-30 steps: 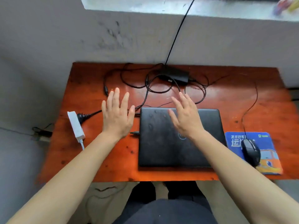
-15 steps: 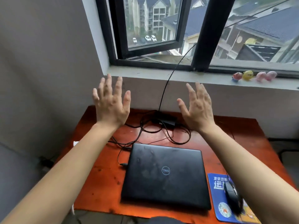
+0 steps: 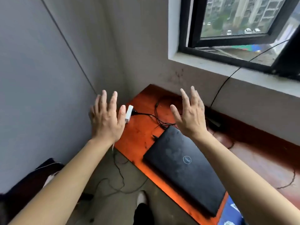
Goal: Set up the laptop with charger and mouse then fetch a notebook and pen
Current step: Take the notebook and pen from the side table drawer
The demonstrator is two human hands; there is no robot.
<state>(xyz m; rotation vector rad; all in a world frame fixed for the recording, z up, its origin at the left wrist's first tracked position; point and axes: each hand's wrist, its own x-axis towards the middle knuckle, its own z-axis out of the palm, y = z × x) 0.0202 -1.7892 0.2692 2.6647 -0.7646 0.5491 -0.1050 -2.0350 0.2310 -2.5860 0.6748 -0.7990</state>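
Head view: both grips spread wide and empty, left hand (image 3: pixel 106 118) and right hand (image 3: pixel 190 114) raised above the counter (image 3: pixel 139 137), closed laptop (image 3: pixel 183 168) at lower centre, set-up apparently finished; next, probably fetching notebook and pen, neither visible.

The closed black laptop (image 3: pixel 185 168) carried a round Dell logo on its lid, seen upside down from the wearer's side. The blue mouse pad (image 3: pixel 230 213) at the lower edge showed printing too cut off to read.
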